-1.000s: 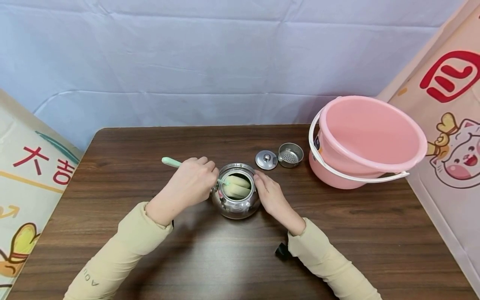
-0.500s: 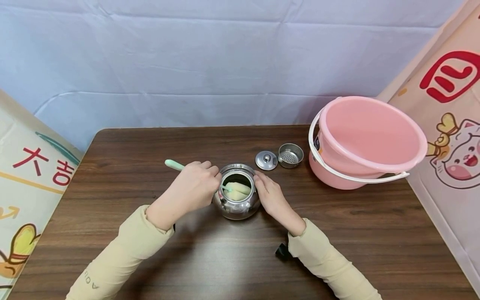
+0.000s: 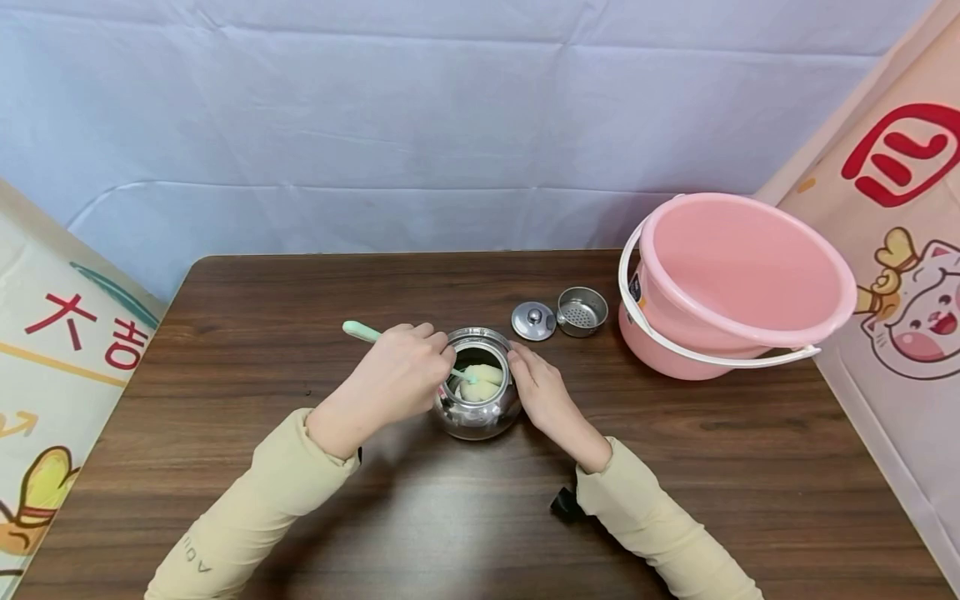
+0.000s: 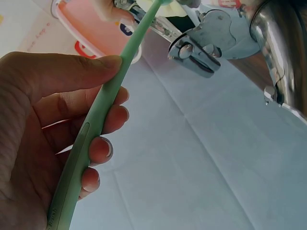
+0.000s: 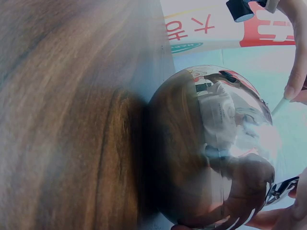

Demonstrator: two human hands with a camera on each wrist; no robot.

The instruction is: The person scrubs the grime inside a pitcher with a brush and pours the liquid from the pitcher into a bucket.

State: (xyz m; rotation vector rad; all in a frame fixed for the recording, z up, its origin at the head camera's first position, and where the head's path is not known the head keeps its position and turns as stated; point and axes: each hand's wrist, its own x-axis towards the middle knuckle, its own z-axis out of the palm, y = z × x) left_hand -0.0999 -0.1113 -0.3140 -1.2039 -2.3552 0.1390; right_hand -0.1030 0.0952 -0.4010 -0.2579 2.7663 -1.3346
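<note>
My left hand (image 3: 397,367) grips the mint-green handle of a sponge bottle brush (image 4: 108,91), its thumb on top and its fingers curled beneath. The brush's pale yellow sponge head (image 3: 480,383) is inside the mouth of a shiny stainless steel teapot (image 3: 476,423). My right hand (image 3: 542,390) holds the pot on its right side, fingers at the rim and the metal handle bracket. In the right wrist view the round teapot body (image 5: 211,158) stands on the wooden table, with part of that hand at the lower edge. The teapot's spout (image 4: 278,52) shows in the left wrist view.
Behind the pot lie its small knobbed lid (image 3: 533,322) and a perforated metal strainer (image 3: 582,312), side by side. A large pink bucket (image 3: 735,283) with a white handle stands at the table's (image 3: 300,283) back right. A pale cloth (image 3: 390,125) hangs behind.
My left hand has moved slightly right, and the brush has moved with it. The sponge head sits lower inside the pot. The right hand has stayed on the pot.
</note>
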